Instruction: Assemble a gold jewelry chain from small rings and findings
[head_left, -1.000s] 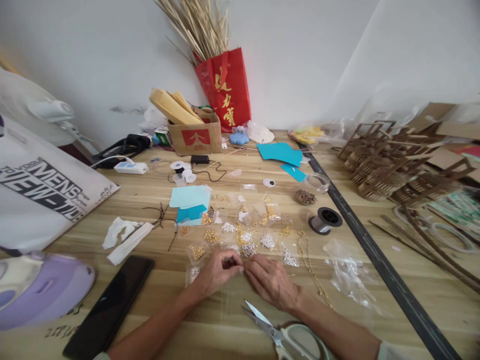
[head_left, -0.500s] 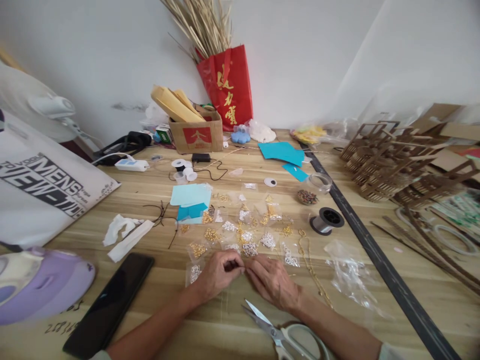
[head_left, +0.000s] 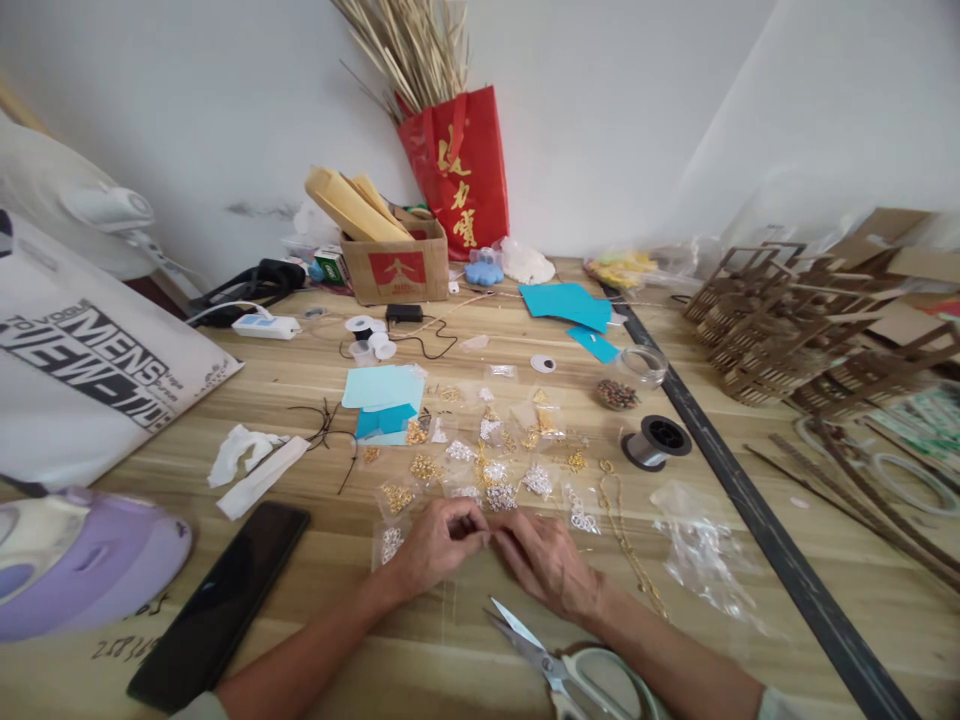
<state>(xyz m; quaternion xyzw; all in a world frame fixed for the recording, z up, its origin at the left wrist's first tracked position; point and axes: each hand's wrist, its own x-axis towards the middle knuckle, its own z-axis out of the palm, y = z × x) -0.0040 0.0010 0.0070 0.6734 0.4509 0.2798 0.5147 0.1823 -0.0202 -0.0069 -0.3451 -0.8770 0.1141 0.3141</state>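
Observation:
My left hand (head_left: 444,540) is pinched, thumb against fingertips, over the wooden table (head_left: 405,650). Its fingertips meet those of my right hand (head_left: 546,560), which is also closed in a pinch. Whatever lies between the fingers is too small to make out. Just beyond the hands are silver beads (head_left: 500,497) and small bags of gold findings (head_left: 395,497). A bag of silver rings (head_left: 391,543) lies beside my left hand, another bag of silver links (head_left: 581,512) beyond my right. Scissors (head_left: 555,668) with parted blades lie below my right hand, near a gold chain (head_left: 626,550).
A black phone (head_left: 225,600) lies by my left forearm, near a purple and white appliance (head_left: 90,560). To the right are a wire spool (head_left: 656,442), crumpled clear plastic bags (head_left: 705,550) and small woven baskets (head_left: 787,325). A cardboard box (head_left: 397,268) and red bag (head_left: 465,180) stand at the back.
The view has shifted very slightly. Both hands stay fingertip to fingertip in nearly the same place; the fingers have moved only a little.

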